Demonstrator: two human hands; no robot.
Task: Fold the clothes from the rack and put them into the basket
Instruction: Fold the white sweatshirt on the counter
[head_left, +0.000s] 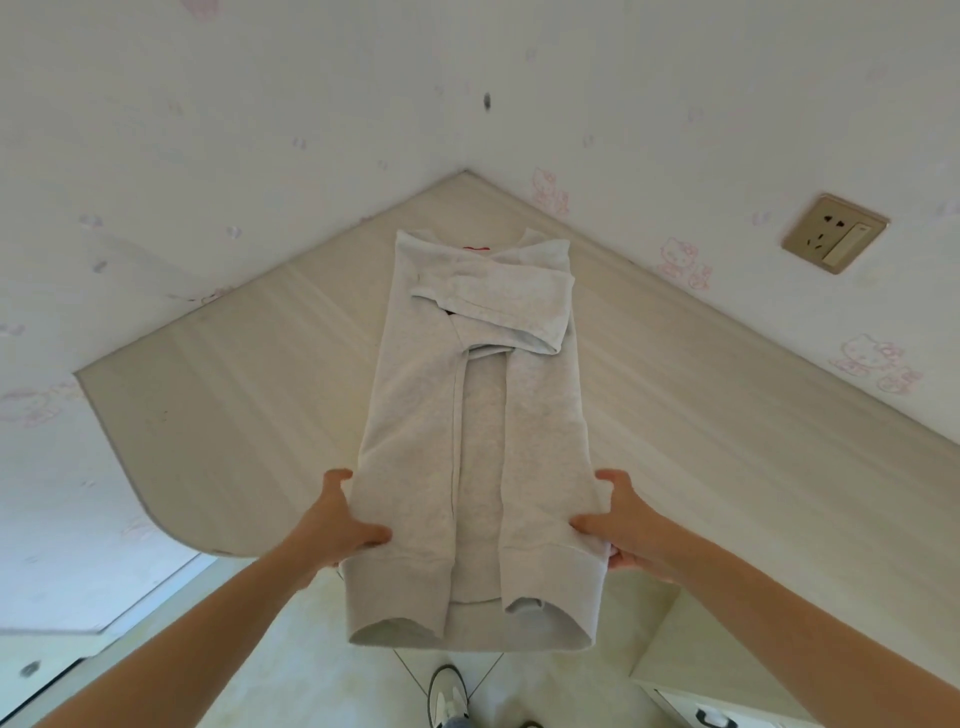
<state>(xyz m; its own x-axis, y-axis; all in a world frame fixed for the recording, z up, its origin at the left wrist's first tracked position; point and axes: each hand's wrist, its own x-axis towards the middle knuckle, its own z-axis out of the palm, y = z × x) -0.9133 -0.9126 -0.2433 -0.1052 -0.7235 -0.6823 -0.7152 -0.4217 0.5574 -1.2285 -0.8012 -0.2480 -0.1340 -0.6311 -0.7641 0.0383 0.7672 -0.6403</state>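
Sweatshirt (475, 415) on table (218, 415) — hem overhanging.

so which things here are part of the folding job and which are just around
Part of the job:
- grey sweatshirt, sleeves folded in, hem hanging over the table edge
- left hand gripping its left side
- right hand gripping its right side
- table it lies on

Just around:
- wall socket
- shoe on the floor
- cartoon cat wallpaper

No rack or basket in view.
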